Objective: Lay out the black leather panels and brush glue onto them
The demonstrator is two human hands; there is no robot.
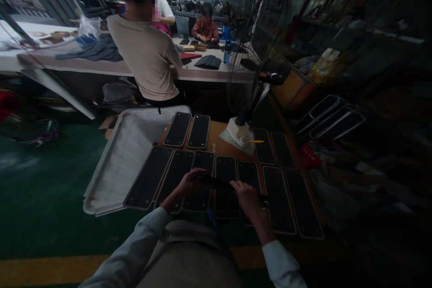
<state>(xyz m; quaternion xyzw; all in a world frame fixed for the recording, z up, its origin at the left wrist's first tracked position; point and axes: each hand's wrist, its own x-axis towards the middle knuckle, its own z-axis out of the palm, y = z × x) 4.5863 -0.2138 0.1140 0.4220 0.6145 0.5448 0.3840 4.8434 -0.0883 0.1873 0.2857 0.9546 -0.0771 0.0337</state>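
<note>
Both my hands hold a dark flat piece (218, 183), tilted so that it shows nearly edge-on. My left hand (191, 184) is closed on its left end. Toward its right part, my right hand (249, 199) grips it with bent fingers. Its exact kind is too dark to make out. Beneath my hands, several dark rectangular panels with pale edges lie in rows on a brown board (218, 137). A front-left panel (148, 177) and a front-right panel (303, 204) show small dots near their corners. Two more, including a back panel (199, 131), lie farther away.
Behind the board's far edge stands a fan (248, 72). A white container (238, 130) with a yellow stick (255, 141) sits on the board. To the left leans a large white tray (118, 162). A person (145, 54) stands at a long table (101, 65); others work beyond.
</note>
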